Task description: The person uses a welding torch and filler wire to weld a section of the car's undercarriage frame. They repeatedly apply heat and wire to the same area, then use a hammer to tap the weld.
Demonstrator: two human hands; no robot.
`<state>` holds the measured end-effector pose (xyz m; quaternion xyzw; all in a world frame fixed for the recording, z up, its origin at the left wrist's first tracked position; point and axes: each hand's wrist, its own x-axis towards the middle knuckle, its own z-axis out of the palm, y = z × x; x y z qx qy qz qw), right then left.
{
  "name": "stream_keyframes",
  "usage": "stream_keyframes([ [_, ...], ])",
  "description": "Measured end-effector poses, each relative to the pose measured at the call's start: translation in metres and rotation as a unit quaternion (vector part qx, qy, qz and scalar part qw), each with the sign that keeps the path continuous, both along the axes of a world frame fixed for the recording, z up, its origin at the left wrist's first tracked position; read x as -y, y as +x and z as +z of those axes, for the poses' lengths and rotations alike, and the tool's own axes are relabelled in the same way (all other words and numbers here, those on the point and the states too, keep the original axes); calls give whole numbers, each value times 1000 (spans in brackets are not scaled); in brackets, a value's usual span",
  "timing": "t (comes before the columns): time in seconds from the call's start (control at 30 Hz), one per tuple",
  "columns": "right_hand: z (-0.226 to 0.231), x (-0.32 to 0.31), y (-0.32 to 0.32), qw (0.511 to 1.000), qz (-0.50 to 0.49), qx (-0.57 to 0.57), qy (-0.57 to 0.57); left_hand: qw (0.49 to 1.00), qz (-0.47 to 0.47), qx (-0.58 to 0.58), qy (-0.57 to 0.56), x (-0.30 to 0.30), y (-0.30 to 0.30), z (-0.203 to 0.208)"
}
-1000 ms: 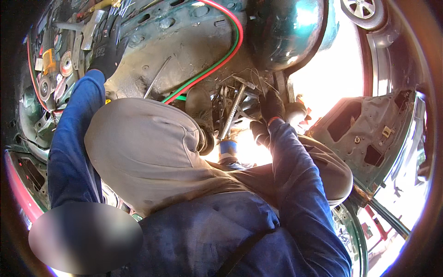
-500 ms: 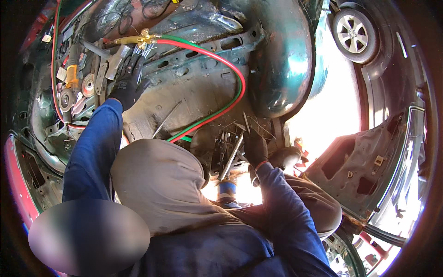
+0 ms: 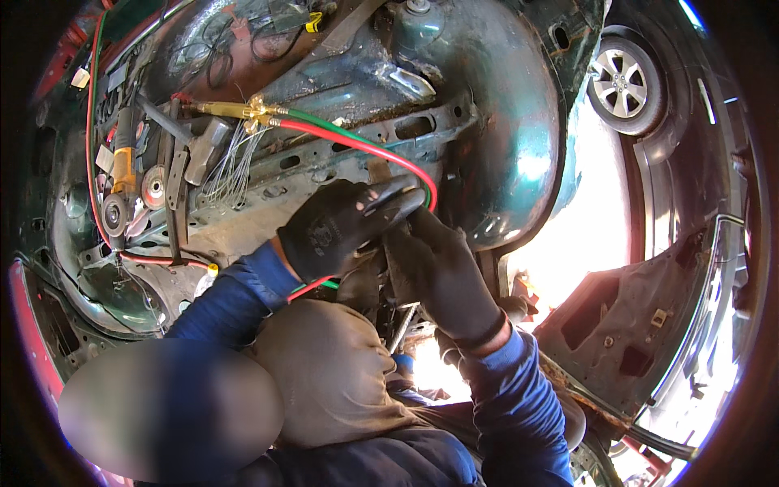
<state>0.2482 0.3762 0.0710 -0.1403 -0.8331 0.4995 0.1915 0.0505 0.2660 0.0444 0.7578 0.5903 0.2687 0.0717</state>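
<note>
Across most of the view spreads a stripped green car body (image 3: 479, 122), its metal scuffed and patched with rust. To the right stands a dark car (image 3: 686, 154) with a silver-spoked wheel (image 3: 622, 79), and below it a bare door panel (image 3: 617, 316) leans at a slant. At the bottom are the person's bent knee in tan trousers (image 3: 324, 365) and blue sleeves. Paired red (image 3: 349, 140) and green (image 3: 316, 121) hoses curve around just beyond the fingertips. Both hands wear dark gloves and meet near the centre: the left hand (image 3: 329, 231) reaches over with fingers extended and lightly bent, touching or nearly touching the right hand (image 3: 454, 284), which is partly closed. Between them shows a flat, dull strip (image 3: 398, 264), mostly covered; which hand grips it cannot be told. At upper left lie an orange-banded grinder (image 3: 122, 162), a grey hammer (image 3: 208, 150), a brass torch (image 3: 231, 109) and, just below that torch, a fan of thin wires (image 3: 231, 170).
</note>
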Motion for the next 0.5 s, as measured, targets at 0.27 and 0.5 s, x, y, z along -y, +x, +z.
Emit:
stream_keyframes([
  [0.27,-19,-16,49,859,-175,100,-470,986,40,157,30,-43,-16,-21],
  [0.5,-270,73,172,821,-216,503,-165,934,124,326,79,-103,-58,-56],
])
